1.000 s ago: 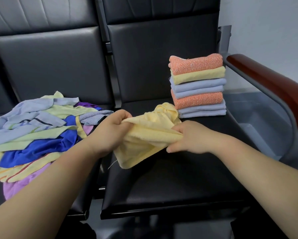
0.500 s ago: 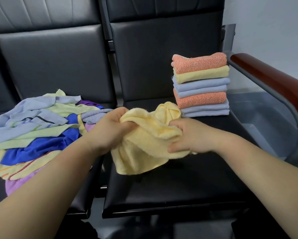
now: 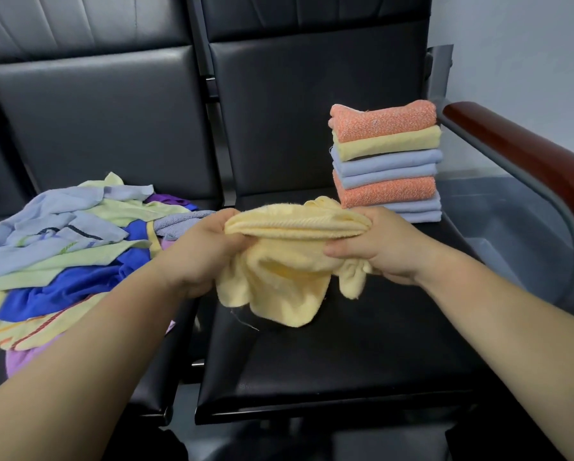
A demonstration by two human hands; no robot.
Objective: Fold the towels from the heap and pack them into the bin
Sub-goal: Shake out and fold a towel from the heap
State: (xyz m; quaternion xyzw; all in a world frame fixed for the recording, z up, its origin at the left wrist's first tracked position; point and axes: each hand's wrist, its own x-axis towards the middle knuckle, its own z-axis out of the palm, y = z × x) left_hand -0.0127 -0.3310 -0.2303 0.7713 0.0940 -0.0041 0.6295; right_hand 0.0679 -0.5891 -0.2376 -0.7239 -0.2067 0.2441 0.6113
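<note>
Left grip point(image 3: 199, 251) and right grip point(image 3: 375, 247) each clench an end of the yellow towel point(image 3: 279, 274). A stack point(image 3: 385, 161) of 7 folded towels stands behind.

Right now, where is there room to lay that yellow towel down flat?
The black padded seat is bare in front, from below the fluffy yellow towel to its front edge. Its back right corner holds the stack of folded orange, yellow and blue towels. The jumbled heap of coloured cloths crowds the left side.
</note>
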